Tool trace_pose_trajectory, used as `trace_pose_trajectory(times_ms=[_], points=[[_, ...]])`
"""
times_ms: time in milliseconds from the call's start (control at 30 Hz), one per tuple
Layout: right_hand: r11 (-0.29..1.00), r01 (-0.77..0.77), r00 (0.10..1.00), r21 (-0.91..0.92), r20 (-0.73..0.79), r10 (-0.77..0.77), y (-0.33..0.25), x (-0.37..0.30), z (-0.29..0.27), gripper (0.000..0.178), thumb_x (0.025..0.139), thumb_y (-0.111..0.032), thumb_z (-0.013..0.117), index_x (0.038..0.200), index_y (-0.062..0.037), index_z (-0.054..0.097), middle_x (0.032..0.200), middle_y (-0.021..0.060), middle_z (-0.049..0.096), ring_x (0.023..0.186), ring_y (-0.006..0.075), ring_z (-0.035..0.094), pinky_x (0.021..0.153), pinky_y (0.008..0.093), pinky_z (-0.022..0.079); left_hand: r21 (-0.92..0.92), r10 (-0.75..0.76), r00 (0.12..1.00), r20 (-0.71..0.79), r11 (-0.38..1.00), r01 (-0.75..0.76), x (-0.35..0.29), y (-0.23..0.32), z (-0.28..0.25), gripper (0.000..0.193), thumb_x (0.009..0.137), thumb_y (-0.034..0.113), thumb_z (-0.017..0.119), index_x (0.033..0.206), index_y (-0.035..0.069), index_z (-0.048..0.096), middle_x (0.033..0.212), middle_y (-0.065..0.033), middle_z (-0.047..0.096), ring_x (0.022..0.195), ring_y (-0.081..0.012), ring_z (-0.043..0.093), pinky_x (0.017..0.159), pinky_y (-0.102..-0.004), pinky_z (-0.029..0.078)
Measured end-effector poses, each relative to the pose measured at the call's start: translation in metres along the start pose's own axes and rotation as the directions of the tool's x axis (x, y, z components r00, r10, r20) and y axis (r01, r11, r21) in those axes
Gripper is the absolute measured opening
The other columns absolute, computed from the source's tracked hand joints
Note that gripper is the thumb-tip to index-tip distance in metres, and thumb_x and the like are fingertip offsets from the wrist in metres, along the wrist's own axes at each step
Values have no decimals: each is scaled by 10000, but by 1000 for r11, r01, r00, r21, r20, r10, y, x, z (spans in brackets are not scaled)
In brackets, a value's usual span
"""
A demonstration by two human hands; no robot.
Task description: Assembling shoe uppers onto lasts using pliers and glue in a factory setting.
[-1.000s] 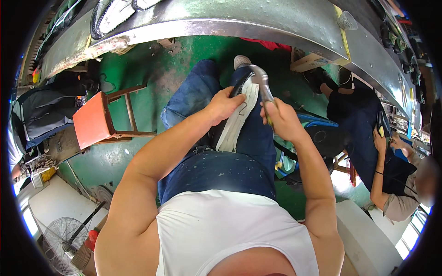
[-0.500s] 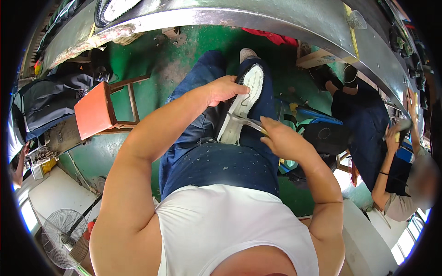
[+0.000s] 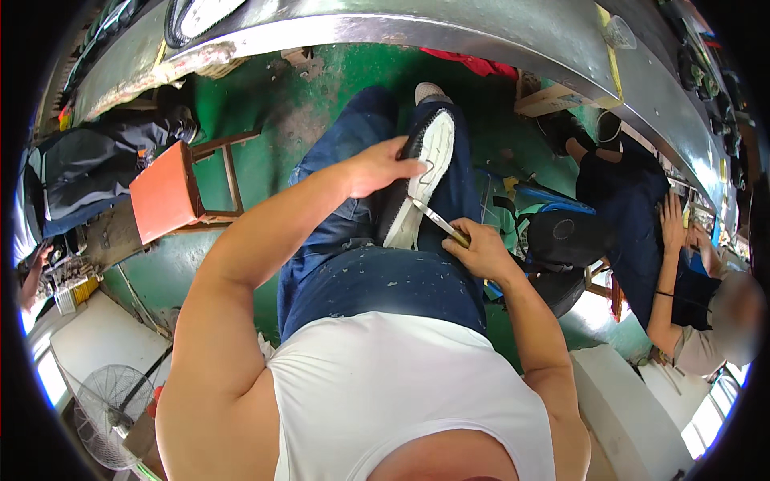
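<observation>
Since the earlier frame, the hammer [image 3: 437,220] has swung to a steeper slant and the shoe [image 3: 438,151] has rolled, showing more of its dark left side. Closed around the hammer's handle, the right hand [image 3: 479,249] stays right of the shoe, the metal head over the sole's left edge. The left hand [image 3: 375,167] grips the shoe's left side, thumb on the pale sole. Sole up, the shoe lies along the jeans [image 3: 341,136], its toe toward the far metal worktop [image 3: 361,28].

Sleeveless white top [image 3: 409,377], blue trousers [image 3: 381,284]
</observation>
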State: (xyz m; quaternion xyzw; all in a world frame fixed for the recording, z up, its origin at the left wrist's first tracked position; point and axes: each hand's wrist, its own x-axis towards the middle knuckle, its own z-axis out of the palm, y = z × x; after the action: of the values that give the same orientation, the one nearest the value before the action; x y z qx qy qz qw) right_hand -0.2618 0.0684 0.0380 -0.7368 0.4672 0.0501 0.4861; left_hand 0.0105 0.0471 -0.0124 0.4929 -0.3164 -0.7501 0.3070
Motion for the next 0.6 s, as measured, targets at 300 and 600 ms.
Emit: trace_pose_trajectory(times_ms=[300, 600], points=[[844, 170, 978, -508, -21, -210, -4, -37, 13, 297, 880, -156, 603, 1104, 36, 570, 945, 181, 636, 885, 351, 671, 748, 407, 561, 371, 242, 917, -318, 921, -114, -9, -36, 41, 759, 941, 153, 614, 1555, 12, 190, 1384, -251, 522, 1279, -290, 530, 1101, -351, 394], [789, -426, 680, 443, 732, -44, 78, 15, -7, 259, 979, -220, 629, 1117, -4, 666, 911, 61, 689, 806, 136, 656, 656, 278, 527, 610, 421, 901, -103, 743, -277, -41, -91, 36, 967, 911, 267, 667, 1561, -50, 25, 1591, -312, 133, 1496, -437, 164, 1222, -448, 160]])
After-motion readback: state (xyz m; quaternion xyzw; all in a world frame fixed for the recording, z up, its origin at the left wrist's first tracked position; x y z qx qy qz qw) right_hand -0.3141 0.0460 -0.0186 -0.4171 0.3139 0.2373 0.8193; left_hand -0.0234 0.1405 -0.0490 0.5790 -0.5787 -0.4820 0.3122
